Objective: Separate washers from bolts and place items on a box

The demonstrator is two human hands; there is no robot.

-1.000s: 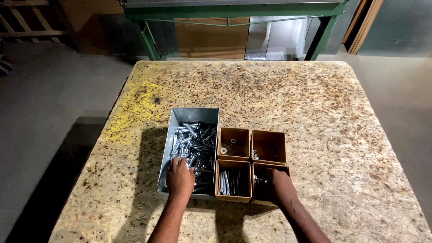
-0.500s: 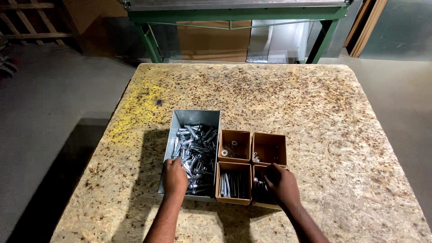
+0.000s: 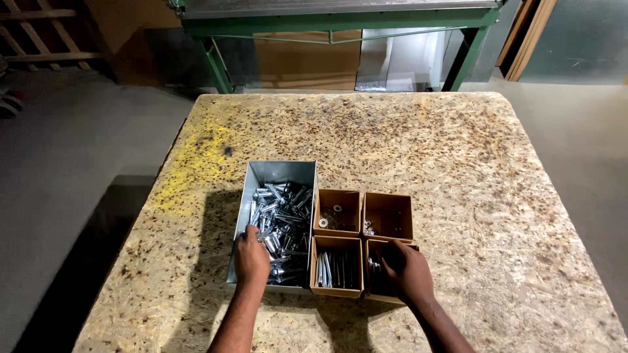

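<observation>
A grey metal tray (image 3: 280,172) full of shiny bolts (image 3: 283,219) stands on a chipboard table (image 3: 425,150). My left hand (image 3: 252,258) reaches into its near left part, fingers curled among the bolts. To the right of the tray stand several small brown cardboard boxes. The far left box (image 3: 337,210) holds washers, the near left box (image 3: 335,267) holds long metal pins, the far right box (image 3: 388,215) holds a few small parts. My right hand (image 3: 405,268) dips into the near right box (image 3: 374,293), covering its contents.
A green metal frame (image 3: 216,62) with cardboard sheets behind it stands beyond the table's far edge. Grey floor lies on the left and right. Wooden pallet slats (image 3: 39,39) show at the top left.
Both hands have moved further into their containers; the left hand went deeper among the bolts, the right hand now covers the near right box.
</observation>
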